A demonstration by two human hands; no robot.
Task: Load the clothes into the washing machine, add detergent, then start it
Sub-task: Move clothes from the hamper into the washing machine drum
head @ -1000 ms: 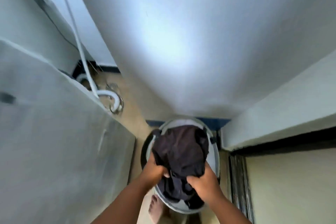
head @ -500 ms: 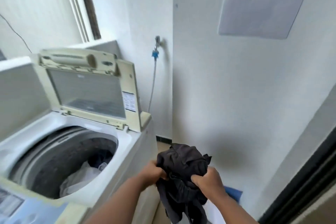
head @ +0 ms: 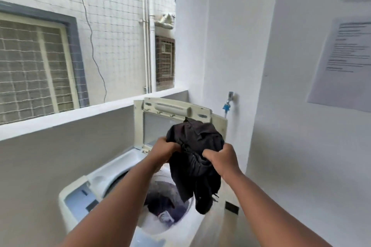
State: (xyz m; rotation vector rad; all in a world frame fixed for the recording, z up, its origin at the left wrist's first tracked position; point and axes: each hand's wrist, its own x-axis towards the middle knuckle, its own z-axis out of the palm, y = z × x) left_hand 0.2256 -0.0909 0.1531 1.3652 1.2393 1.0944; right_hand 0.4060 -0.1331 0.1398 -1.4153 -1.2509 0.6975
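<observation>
While two hands grip one dark garment [head: 195, 152], left hand [head: 165, 149], right hand [head: 222, 158], one washing machine [head: 80, 196]

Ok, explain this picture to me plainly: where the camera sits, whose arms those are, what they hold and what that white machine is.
The camera is worn on a person's head and looks forward and down, so the two arms reaching in from below are that person's own. The left hand and the right hand both grip a bundle of dark clothes, held up above a white top-loading washing machine. Its lid stands open, and some laundry already lies in the drum. A tap and a printed sheet are on the wall.
</observation>
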